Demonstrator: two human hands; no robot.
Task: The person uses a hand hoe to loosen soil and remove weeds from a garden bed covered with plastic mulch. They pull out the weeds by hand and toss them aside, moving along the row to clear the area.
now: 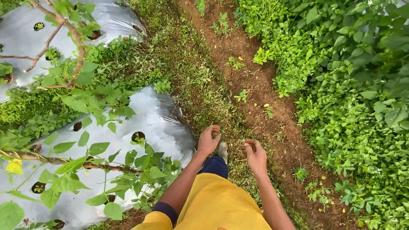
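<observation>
I look down at a dirt and grass path (pixel 255 81) between planted beds. My left hand (pixel 208 139) hangs in front of me over the grass, fingers loosely curled, holding nothing that I can see. My right hand (pixel 255 155) is beside it, palm partly up with fingers bent; whether something small lies in it is unclear. Between the hands a foot in a muddy shoe (pixel 222 150) shows below a dark trouser leg and my yellow shirt (pixel 217 204).
A silver plastic mulch sheet (pixel 157 123) with round planting holes covers the bed at left, and another sheet (pixel 25 38) lies further back. Leafy branches (pixel 85 162) reach over the sheets. Dense green ground plants (pixel 353 85) fill the right side.
</observation>
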